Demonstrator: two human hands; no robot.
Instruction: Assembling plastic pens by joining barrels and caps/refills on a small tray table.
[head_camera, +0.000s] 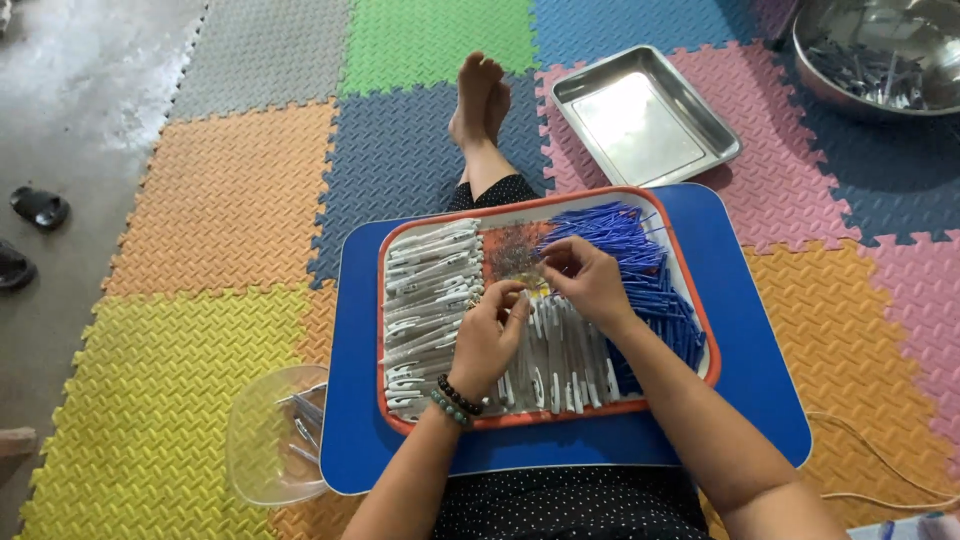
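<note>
Head view: left hand (487, 340) and right hand (588, 280) pinch small parts, grips closed, above orange tray (690, 290).

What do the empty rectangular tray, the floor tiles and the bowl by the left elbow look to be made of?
Empty rectangular tray: metal, probably stainless steel, given its bright mirror-like glare. Floor tiles: likely soft foam, matte and textured, with interlocking toothed edges. Bowl: clear plastic, apparently, since the yellow tile shows through it.

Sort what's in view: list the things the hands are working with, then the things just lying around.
In use: left hand, right hand, orange tray, white pen barrels, blue refills, blue lap table.

Lying about: steel tray, metal bowl, clear plastic bowl, sandals.
</note>
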